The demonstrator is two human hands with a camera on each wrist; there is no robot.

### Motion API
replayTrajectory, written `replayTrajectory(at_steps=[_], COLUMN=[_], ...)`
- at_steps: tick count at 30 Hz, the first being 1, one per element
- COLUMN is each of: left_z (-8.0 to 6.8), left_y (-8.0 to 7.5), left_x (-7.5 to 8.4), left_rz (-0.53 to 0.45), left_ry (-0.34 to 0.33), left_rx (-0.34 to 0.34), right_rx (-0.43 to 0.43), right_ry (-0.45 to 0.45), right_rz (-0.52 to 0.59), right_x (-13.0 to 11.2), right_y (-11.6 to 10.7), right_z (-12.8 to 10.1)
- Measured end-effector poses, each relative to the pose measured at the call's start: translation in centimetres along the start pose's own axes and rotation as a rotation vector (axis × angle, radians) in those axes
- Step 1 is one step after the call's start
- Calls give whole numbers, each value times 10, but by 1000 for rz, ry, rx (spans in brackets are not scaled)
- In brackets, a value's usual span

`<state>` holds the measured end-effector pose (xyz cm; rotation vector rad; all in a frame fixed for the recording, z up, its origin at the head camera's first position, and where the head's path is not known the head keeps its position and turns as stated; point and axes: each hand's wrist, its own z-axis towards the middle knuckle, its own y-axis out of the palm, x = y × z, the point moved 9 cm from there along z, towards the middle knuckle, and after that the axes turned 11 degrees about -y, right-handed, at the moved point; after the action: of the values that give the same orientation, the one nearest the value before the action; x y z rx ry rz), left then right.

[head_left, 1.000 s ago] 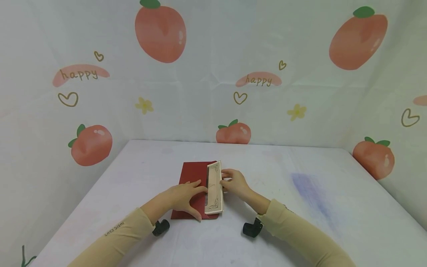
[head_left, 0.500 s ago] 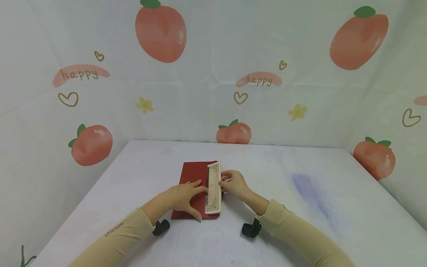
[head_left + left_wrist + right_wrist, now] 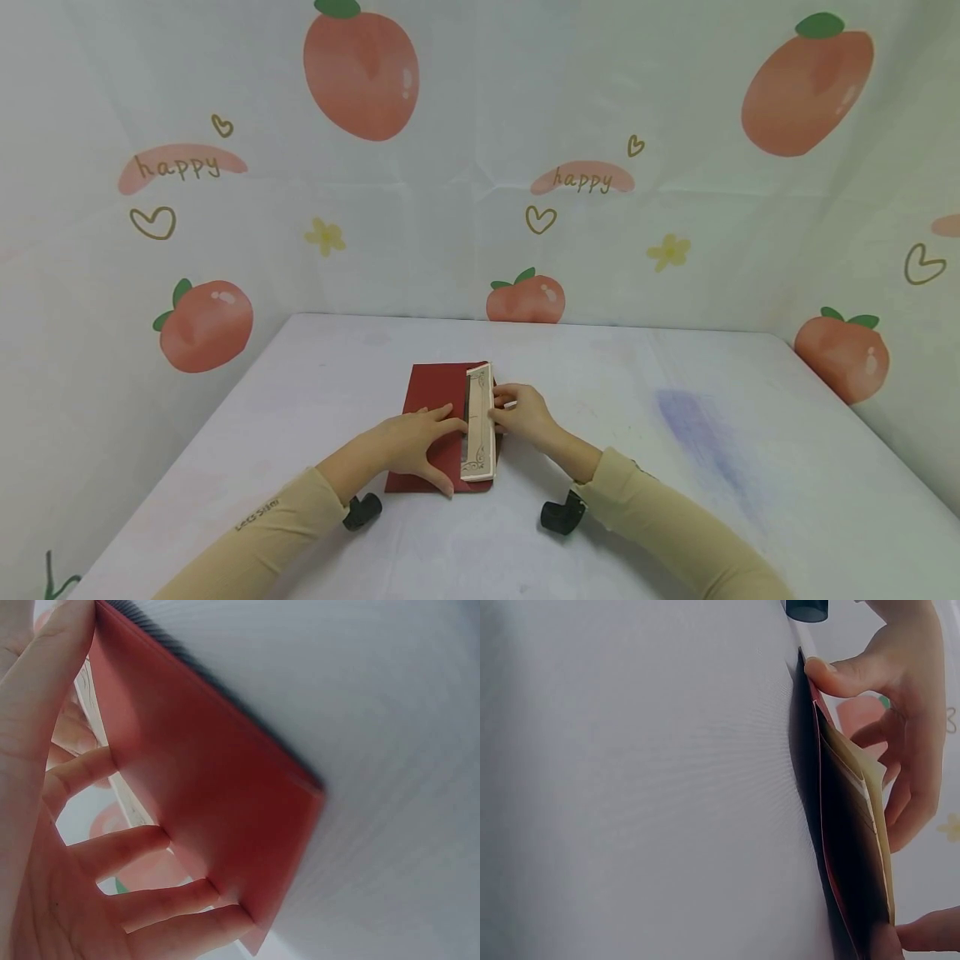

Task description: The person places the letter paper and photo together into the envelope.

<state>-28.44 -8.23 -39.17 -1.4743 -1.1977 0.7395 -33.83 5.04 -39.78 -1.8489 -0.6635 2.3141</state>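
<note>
A flat red folder (image 3: 438, 383) lies on the table. From its right side shows a cream paper strip (image 3: 477, 450) printed with dark scrollwork in its corners. My left hand (image 3: 416, 442) rests on the red cover with fingers spread and thumb near the front edge; the left wrist view shows its fingertips (image 3: 157, 836) on the red surface. My right hand (image 3: 527, 412) pinches the strip's right edge. In the right wrist view the folder's side gapes, with cream layers (image 3: 859, 787) above a dark gap, and the right thumb (image 3: 934, 930) and a finger meet at its edge.
The white table (image 3: 637, 533) has a blue-purple smear (image 3: 701, 442) on the right. Behind it hangs a white cloth (image 3: 472, 108) with peach prints. Black wrist cameras (image 3: 562, 512) sit under both beige sleeves (image 3: 667, 521).
My right hand has shifted slightly left, and the cream strip's right edge has moved left with it, further over the folder. My left hand stays in place.
</note>
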Motion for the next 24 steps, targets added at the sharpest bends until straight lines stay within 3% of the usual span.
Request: replayTrajectory(at_steps=[24], left_z=[-1], left_y=[-1], left_x=[1], left_rz=[-7], left_ry=[12], left_rx=[-1], right_rx=[-38], right_ry=[37], right_rz=[0], right_x=[-3], right_y=[6], right_z=[-1])
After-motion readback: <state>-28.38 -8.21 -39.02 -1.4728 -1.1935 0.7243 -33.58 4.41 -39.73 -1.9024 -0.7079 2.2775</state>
